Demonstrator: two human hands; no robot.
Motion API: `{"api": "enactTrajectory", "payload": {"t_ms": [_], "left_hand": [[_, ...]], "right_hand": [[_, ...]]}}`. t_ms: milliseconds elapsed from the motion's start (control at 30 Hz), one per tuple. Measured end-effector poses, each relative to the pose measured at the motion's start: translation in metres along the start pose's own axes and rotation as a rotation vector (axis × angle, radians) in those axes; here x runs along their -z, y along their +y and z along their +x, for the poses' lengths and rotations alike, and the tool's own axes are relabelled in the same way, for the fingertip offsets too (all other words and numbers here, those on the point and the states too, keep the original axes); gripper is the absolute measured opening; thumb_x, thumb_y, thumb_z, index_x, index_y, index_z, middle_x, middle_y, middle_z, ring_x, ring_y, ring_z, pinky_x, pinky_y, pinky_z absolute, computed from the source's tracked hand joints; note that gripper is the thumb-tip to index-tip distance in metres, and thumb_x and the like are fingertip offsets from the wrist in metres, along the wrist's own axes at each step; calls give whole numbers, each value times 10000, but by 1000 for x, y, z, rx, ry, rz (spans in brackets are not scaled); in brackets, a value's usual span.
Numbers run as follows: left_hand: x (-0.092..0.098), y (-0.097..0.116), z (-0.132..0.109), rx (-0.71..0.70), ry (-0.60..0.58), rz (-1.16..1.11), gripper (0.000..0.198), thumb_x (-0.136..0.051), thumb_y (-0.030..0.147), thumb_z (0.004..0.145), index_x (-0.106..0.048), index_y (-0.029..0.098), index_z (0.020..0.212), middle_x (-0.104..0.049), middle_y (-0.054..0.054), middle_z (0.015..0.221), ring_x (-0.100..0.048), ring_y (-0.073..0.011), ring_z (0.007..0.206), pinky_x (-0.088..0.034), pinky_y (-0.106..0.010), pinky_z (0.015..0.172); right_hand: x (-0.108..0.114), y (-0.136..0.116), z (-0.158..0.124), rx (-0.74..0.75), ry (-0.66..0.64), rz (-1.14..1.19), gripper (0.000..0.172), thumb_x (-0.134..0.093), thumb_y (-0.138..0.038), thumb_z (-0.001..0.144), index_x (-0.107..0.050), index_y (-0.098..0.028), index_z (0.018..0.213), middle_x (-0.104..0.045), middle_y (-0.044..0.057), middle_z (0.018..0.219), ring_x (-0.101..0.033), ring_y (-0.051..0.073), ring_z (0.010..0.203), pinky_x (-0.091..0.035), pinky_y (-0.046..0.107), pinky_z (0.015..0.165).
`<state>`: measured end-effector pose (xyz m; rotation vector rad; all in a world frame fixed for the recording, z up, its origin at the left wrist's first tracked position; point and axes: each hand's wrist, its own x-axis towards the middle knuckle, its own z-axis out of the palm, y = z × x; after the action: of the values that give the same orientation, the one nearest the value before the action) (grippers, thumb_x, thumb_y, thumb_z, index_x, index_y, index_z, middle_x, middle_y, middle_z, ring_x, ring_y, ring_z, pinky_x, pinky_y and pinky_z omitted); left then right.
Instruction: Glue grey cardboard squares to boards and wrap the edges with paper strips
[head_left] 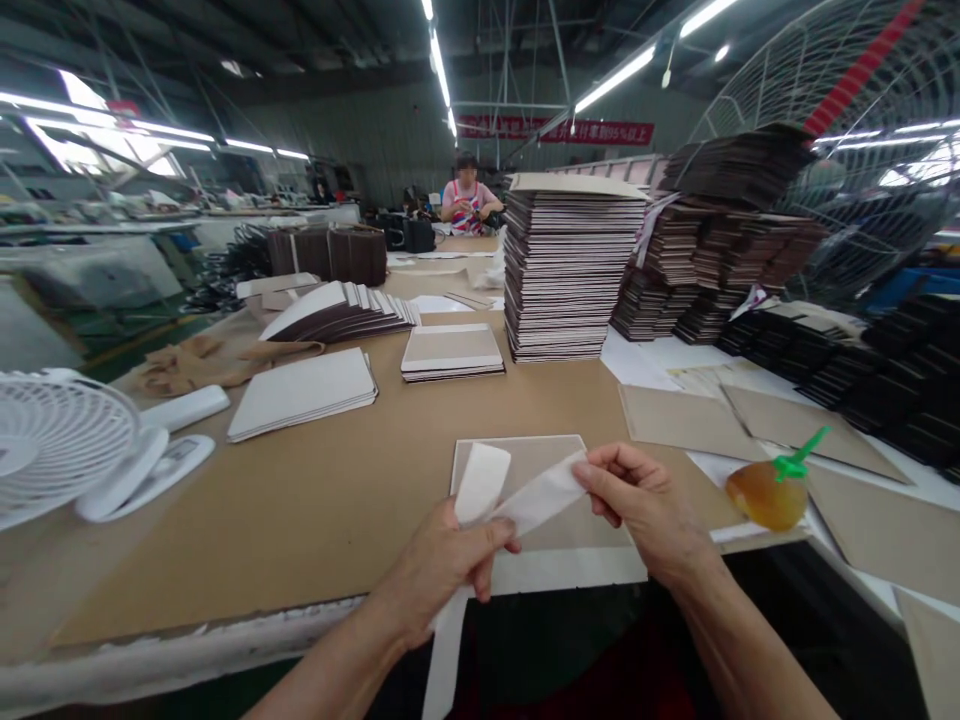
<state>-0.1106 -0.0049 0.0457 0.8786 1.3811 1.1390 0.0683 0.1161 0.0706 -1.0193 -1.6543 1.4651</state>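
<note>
My left hand [442, 560] pinches a white paper strip [525, 505] near the table's front edge. One end of the strip sticks up above my left fingers, and another length hangs down below the table edge. My right hand [637, 500] grips the same strip at its other end, fingers closed on it. Under both hands lies a flat grey-brown card with a white border [555, 570] on the brown table [315, 490].
A white desk fan [67, 440] stands at the left. Stacks of flat cards [570, 265] fill the middle and right of the table. An orange glue bottle with a green tip [769, 490] lies at the right. A person sits at the far end.
</note>
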Motion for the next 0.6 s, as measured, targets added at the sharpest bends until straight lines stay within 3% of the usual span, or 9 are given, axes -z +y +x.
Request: {"api": "enactTrajectory", "payload": {"t_ms": [233,300,367,467,600], "left_hand": [[39,-12,0,99,102,76,303,-580,461,787,-603,159,778,-486,42,445,-408,-111,431,-292,-214,442],[43,-8,2,52,178,300,280,-555,434,804,-601,169,729,-562,10,538,-494,-137,496,-354,-232,479],[46,-5,3,-119,242,646,226,-515,356,836,-626,179,748,-658,-35,782,-599,-182,705,-433,-268,620],[50,-10,5,-328,263,1078,203,-454,254,869,-654,220,884,-620,-35,1119,-600,-214,931,-451,-334,796],[50,-29,3,-344,263,1282,196,-473,183,852,-652,221,922,-607,-39,1178,-564,-230,1033,-456,-383,887]], "right_hand": [[23,28,6,-30,12,-106,278,-600,-455,818,-530,-189,774,-528,-45,569,-419,87,519,-309,202,495],[25,36,10,5,37,-229,267,-556,-453,845,-517,-199,773,-545,-37,617,-470,105,570,-344,212,533],[27,45,12,82,90,-445,257,-504,-447,873,-506,-212,769,-554,-33,652,-502,122,605,-364,225,553],[31,58,10,164,159,-711,229,-464,-426,891,-504,-228,784,-562,-29,668,-525,147,624,-381,252,583],[31,73,-2,168,182,-813,187,-461,-393,890,-509,-233,806,-605,6,764,-564,186,719,-394,291,659]]}}
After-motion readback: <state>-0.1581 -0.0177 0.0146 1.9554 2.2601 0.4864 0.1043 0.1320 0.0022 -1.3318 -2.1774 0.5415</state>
